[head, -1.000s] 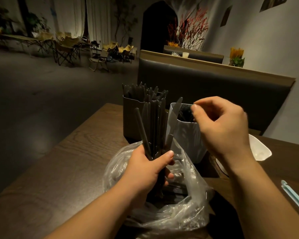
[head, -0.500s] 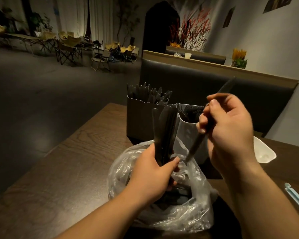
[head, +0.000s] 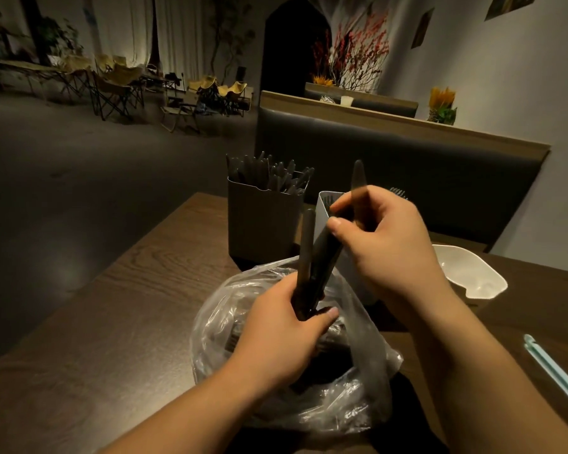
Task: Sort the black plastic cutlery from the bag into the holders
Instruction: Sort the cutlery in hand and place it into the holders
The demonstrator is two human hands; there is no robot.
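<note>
1. Dark wooden table [head: 95, 322] is occupied nearest by a clear bag [head: 217, 339] of black cutlery.
2. Above it, a cutlery bundle [head: 312, 263] is clasped upright by the left hand [head: 282, 342].
3. One knife [head: 357, 178] is pinched by the right hand [head: 391, 250] before the white holder [head: 322, 208].
4. Behind, a filled dark holder [head: 263, 224] is seen.

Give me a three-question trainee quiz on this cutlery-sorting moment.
1. True or false: the left hand grips a bundle of black cutlery above the clear bag.
2. The dark holder stands: A) left of the white holder; B) right of it; C) inside the bag.
3. Fill in: the single black piece held in the right hand points its tip ____.
Key: 1 true; 2 A; 3 up.
</note>
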